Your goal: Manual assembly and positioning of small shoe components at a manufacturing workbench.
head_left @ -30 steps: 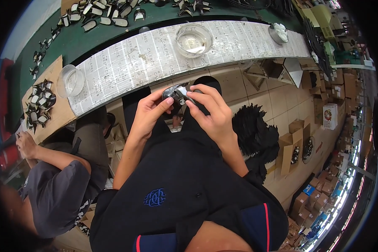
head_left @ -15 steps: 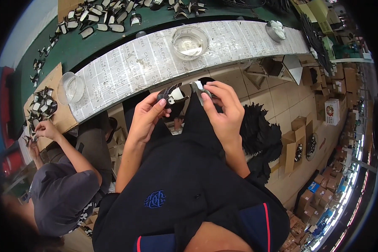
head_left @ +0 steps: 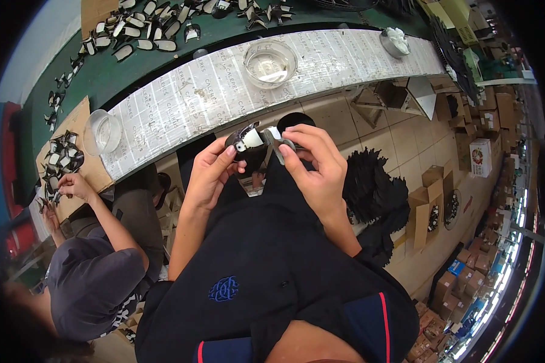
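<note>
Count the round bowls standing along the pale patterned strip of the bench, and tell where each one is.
3: a clear bowl at the left, by the cardboard; a second clear bowl near the middle; a smaller bowl at the right. None there seems hidden.

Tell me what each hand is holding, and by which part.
Your left hand pinches a black-and-white piece by its dark left end; your right hand holds a grey piece by its right side.

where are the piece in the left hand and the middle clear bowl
Piece (head_left: 253, 139) in left hand (head_left: 211, 168), head view: its white part.
Middle clear bowl (head_left: 270, 83), head view: its near wall.
</note>
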`<state>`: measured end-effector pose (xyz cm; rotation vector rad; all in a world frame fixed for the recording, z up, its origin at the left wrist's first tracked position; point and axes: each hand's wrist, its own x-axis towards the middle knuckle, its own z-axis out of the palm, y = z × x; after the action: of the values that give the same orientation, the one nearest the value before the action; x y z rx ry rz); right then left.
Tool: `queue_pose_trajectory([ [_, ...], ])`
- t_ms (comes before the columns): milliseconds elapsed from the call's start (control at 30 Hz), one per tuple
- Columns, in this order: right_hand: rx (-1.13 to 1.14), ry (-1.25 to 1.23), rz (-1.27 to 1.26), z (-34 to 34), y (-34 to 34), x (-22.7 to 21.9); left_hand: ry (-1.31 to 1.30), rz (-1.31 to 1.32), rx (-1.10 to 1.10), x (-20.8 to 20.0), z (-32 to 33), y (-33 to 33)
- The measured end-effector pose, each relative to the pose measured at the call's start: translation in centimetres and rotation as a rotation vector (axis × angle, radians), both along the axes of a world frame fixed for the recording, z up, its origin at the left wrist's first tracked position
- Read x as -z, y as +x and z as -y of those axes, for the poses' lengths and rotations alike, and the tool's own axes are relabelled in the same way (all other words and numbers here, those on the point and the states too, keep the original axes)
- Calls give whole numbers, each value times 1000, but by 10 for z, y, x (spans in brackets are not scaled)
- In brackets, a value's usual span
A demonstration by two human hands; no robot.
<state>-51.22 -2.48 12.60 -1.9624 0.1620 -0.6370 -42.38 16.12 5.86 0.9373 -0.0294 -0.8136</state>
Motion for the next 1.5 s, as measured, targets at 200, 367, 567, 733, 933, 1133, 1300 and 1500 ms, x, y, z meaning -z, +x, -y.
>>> queue_pose_trajectory([
  [200, -64, 28, 29, -9, 2, 6, 21, -10, -5, 0, 4, 1],
  [367, -86, -23, 19, -13, 6, 9, 55, 8, 25, 2, 5, 1],
  [567, -78, -130, 8, -11, 6, 15, 32, -27, -16, 4, 6, 2],
  [733, 53, -259, 41, -4, 7, 17, 34, -31, -31, 7, 5, 3],
  [933, 148, -182, 39, 13, 6, 17, 40, -36, -29, 7, 5, 4],
  [1133, 144, -34, 60, 11, 3, 13, 1, -68, -19, 11, 4, 4],
  [1300, 50, -55, 83, 2, 5, 12, -4, -71, -13, 8, 6, 4],
  [1500, 33, -169, 41, 2, 5, 13, 9, -69, -6, 6, 8, 2],
])
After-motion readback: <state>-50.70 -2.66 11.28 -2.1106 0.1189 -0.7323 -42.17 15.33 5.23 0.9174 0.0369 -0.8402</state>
